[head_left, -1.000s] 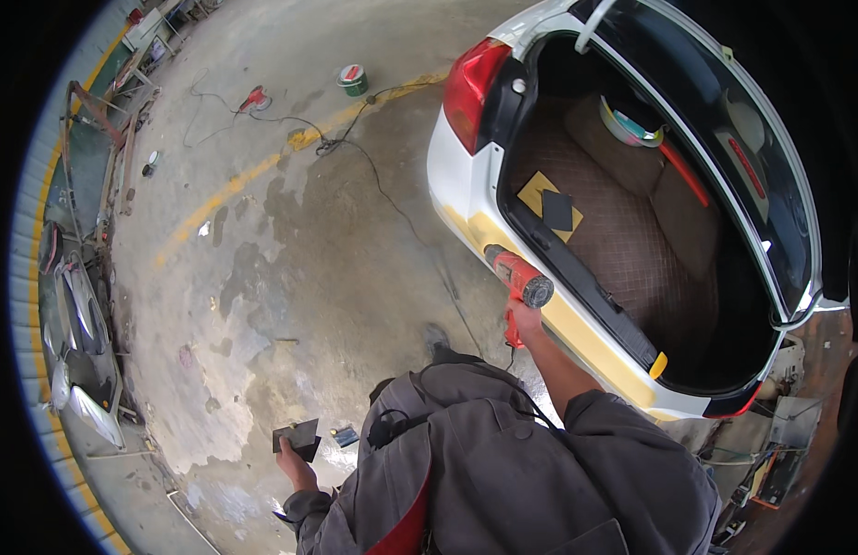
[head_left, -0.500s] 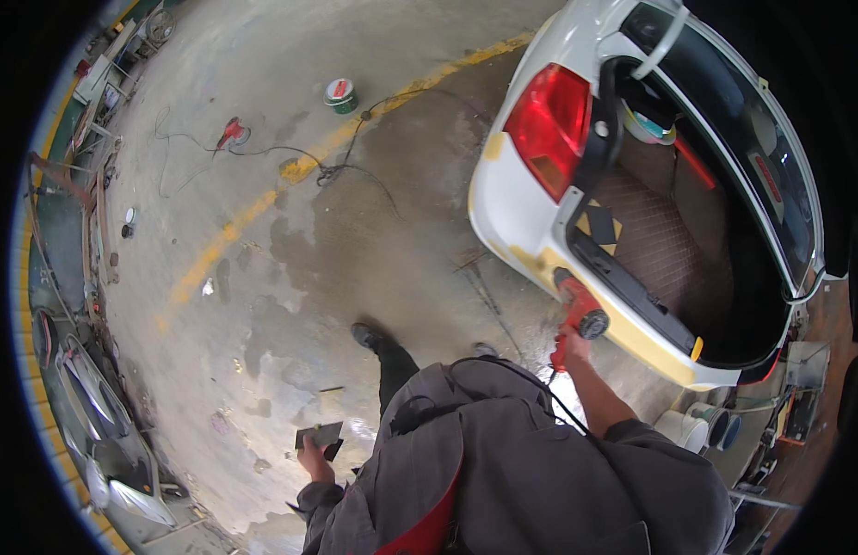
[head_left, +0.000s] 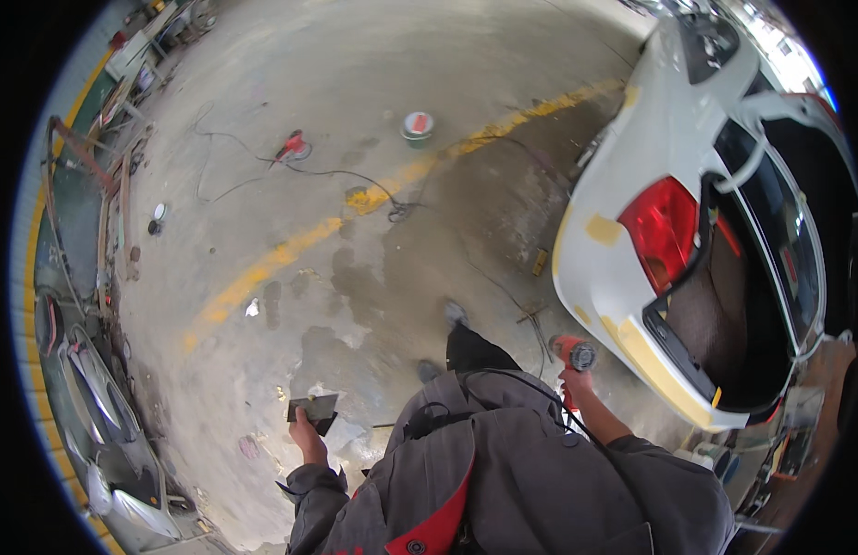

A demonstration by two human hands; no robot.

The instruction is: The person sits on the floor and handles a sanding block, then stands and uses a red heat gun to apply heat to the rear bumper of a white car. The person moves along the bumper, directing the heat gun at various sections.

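In my right hand [head_left: 577,379] is a red heat gun [head_left: 567,348] with a dark round back end, its cord running along my arm. Its nozzle points away from me, a little left of the bumper of a white car [head_left: 586,213] and apart from it. Yellow filler [head_left: 665,377] coats parts of the rear bumper, and the trunk stands open. Low on the left, my left hand [head_left: 307,435] grips dark flat plates [head_left: 320,407] that look like putty scrapers.
A lidded pail [head_left: 417,129] and a red power tool [head_left: 293,148] stand on the concrete. A black cord [head_left: 345,172] crosses the floor by a yellow line [head_left: 299,242]. Car parts [head_left: 105,398] lie along the left wall. Buckets [head_left: 716,455] stand at the right.
The heat gun has come away from the bumper. My feet have shifted, and the car now sits farther right in view. Both hands keep hold of their things.
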